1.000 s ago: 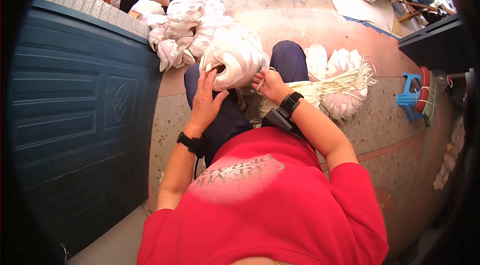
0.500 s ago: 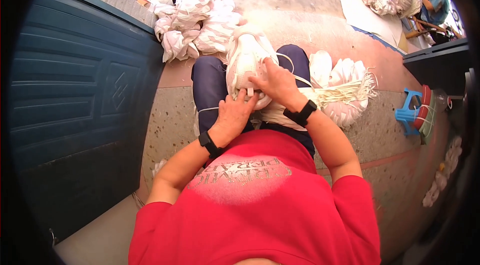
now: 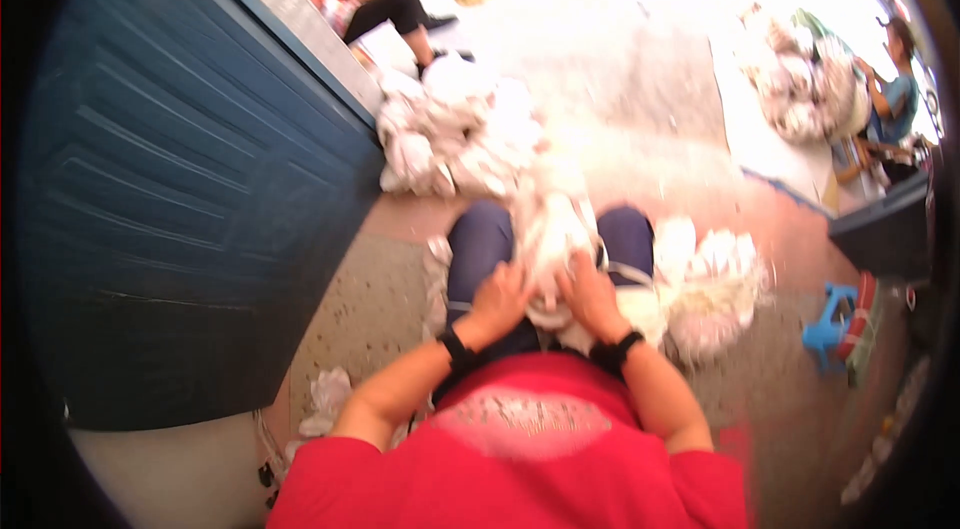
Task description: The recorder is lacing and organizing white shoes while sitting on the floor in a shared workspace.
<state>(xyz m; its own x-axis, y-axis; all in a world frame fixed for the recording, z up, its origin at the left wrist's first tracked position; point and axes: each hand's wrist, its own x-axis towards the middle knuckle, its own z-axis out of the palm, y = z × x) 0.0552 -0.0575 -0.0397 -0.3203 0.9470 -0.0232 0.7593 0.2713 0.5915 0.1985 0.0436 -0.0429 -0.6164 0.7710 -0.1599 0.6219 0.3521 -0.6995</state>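
A white shoe upper [image 3: 556,229] lies lengthwise between my knees, its outline smeared by motion. My left hand [image 3: 503,299] grips its near left side, fingers bent against the edge. On the opposite side, my right hand [image 3: 594,297] holds it with the thumb and fingers near the opening. A pale lace loops off the upper toward my right knee. Beside that knee sits a heap of white shoe uppers [image 3: 725,254], with a bundle of cream laces [image 3: 690,295] lying across it.
A pile of white uppers [image 3: 440,124] stands ahead to the left, by a dark blue panelled door [image 3: 190,159]. A person [image 3: 380,4] sits beyond it. At right are a blue stool [image 3: 828,329], another person [image 3: 895,99] and a further heap of uppers [image 3: 800,79].
The view has swung, so the scene sits lower and further right. My right hand has come down from the upper's middle to its near right side; my left hand stays at the left.
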